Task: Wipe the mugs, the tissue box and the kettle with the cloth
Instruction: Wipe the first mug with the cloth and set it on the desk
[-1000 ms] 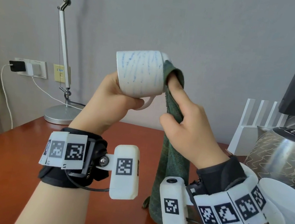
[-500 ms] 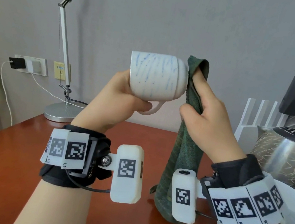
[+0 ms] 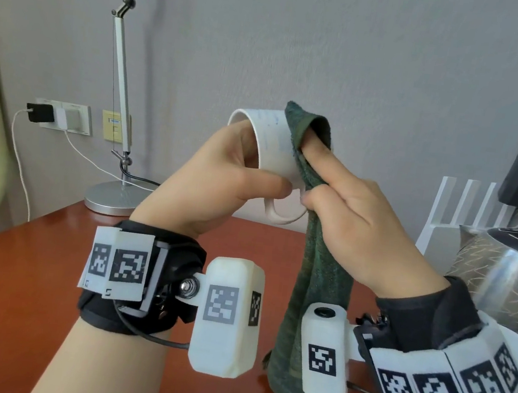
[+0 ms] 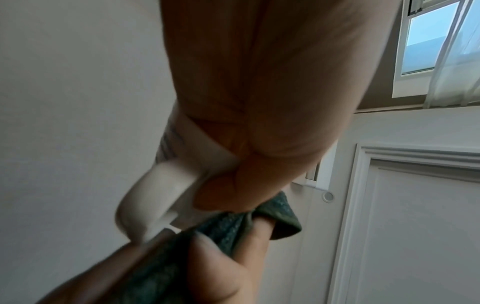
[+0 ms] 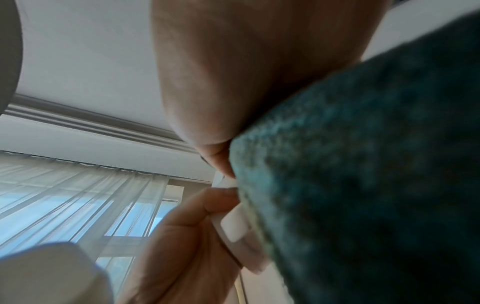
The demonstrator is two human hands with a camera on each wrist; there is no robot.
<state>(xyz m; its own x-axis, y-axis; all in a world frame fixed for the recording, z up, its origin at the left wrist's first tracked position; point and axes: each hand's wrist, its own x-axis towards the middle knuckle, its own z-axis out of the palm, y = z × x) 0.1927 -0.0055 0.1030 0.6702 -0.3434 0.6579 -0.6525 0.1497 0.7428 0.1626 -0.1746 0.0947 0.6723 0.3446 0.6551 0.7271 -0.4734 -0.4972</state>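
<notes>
You are holding the mug (image 3: 270, 145) on its side in the air above the back of the desk (image 3: 12, 280), your left hand (image 3: 217, 178) curled round its mouth end. Your right hand (image 3: 355, 221) is pinching the green cloth (image 3: 321, 285) and pressing it against the mug's base end, one finger tucked in the fold. Be turning the mug with the left hand while the cloth is staying pressed flat, and be working round the handle (image 3: 281, 215), which looks easiest to miss. The kettle (image 3: 502, 278) is waiting at the desk's right edge.

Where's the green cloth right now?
In the head view the green cloth hangs at centre from the right hand, pressed against the mug that the left hand holds above the table.
</notes>
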